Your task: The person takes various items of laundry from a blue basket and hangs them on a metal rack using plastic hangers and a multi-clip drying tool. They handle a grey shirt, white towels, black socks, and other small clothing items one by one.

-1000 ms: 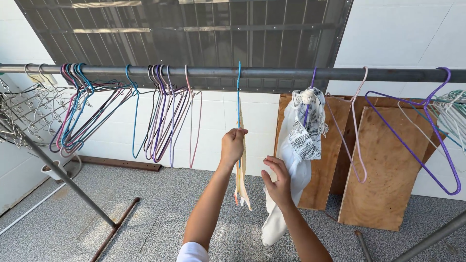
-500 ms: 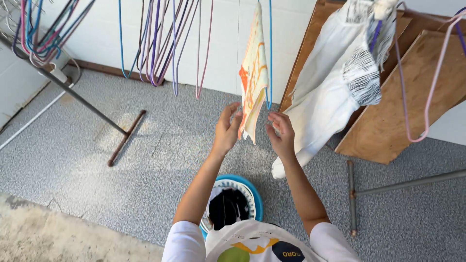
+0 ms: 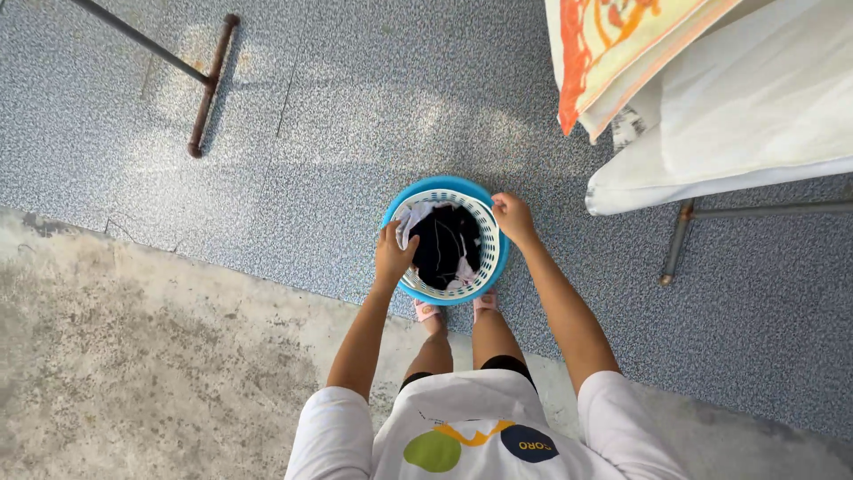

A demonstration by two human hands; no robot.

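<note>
Both hands have come down from the hanging cloth (image 3: 622,53). The left hand (image 3: 393,255) and right hand (image 3: 513,216) now close on the rim of the laundry basket (image 3: 490,258), which stands on the floor (image 3: 311,133) between them.

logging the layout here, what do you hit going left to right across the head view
Rack foot bar → left hand on the basket rim → white basket of dark laundry → right hand on the far rim → metal leg → hanging white cloth.
</note>
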